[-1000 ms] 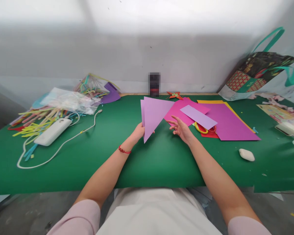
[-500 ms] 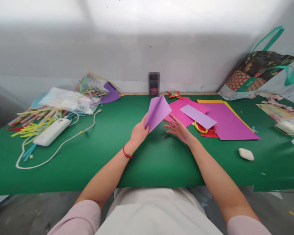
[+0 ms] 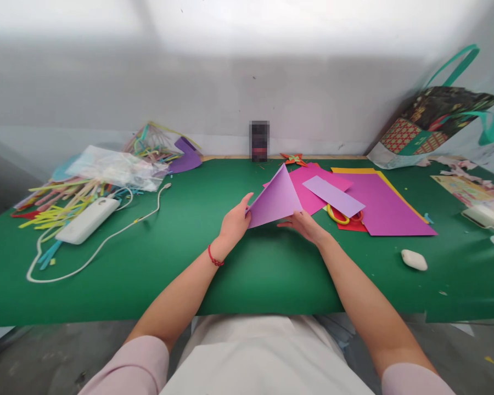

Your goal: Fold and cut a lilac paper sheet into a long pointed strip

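Observation:
A lilac paper folded into a triangle [image 3: 276,198] stands tilted over the green table cover [image 3: 255,263], its point up. My left hand [image 3: 235,224] pinches its lower left corner, thumb on top. My right hand [image 3: 305,225] touches its lower right edge with the fingers partly stretched under the sheet. Just behind it lie a pink sheet [image 3: 308,186], a lilac strip [image 3: 333,196] and a magenta sheet [image 3: 385,206].
Yellow-handled scissors [image 3: 341,216] lie under the strip. A white eraser [image 3: 414,259] sits at the right. At the left are a white power bank [image 3: 88,220] with cable, paper strips [image 3: 61,203] and a plastic bag [image 3: 111,167]. A patterned bag [image 3: 436,123] leans at the back right.
My left hand turned the lilac triangle from hanging point-down to standing point-up and lowered it toward the table. My right hand moved in under its right edge.

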Demonstrator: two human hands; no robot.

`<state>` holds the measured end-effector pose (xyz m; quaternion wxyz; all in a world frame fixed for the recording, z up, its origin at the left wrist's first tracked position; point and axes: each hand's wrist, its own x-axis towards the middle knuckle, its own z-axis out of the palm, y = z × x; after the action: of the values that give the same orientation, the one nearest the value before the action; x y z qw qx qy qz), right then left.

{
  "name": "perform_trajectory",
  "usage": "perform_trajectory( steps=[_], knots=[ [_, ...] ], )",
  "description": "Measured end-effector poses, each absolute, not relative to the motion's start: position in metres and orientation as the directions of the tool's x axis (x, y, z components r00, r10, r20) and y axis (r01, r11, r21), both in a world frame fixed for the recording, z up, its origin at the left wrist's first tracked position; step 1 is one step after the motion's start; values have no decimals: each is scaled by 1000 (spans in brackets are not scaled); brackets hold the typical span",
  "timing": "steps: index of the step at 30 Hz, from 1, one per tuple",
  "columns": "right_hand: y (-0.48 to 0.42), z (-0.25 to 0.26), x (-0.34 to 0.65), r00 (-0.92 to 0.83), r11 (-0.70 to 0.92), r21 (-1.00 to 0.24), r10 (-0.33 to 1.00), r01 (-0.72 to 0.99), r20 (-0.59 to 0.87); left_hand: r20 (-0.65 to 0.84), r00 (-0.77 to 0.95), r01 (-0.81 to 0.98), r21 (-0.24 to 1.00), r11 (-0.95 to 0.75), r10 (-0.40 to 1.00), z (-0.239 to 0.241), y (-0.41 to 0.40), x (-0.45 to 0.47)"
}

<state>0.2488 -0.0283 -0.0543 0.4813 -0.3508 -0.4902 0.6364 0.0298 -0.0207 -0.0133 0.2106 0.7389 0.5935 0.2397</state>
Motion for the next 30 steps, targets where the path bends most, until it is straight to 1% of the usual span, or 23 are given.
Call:
perform_trajectory(
  steps=[4,6,8,11,14,17,19,21,25,30],
  knots=[
    [-28,-54,245,-198,-81,-961,980,-266,-28,142,212,714,653,-252,967,-18,-20,30],
    [-27,-53,245,-115,-82,-962,992,-259,-54,161,194,646,721,-250,968,-20,-18,31],
    [-25,-50,245,-43,-74,-963,997,-257,-66,147,136,552,810,-198,980,-22,-14,32],
    [-26,-44,247,-3,-62,-965,998,-254,-63,42,53,336,940,-57,998,-25,-8,33],
    [-28,-38,246,1,-51,-965,999,-257,-53,-43,44,23,999,42,998,-30,-4,34],
    [-31,-33,244,13,-36,-963,999,-268,-41,-94,66,-250,962,108,993,-31,-4,35],
    [-31,-31,244,18,-34,-962,999,-270,-40,-153,76,-365,915,171,985,-28,-5,36],
    [-31,-30,244,28,-32,-962,999,-272,-41,-229,64,-438,868,234,971,-24,-6,37],
    [-30,-31,245,42,-43,-962,998,-270,-57,-339,66,-504,801,325,938,-15,-7,36],
    [-28,-34,246,44,-89,-963,994,-253,-103,-357,142,-482,790,379,923,-13,-7,34]
  ],
)
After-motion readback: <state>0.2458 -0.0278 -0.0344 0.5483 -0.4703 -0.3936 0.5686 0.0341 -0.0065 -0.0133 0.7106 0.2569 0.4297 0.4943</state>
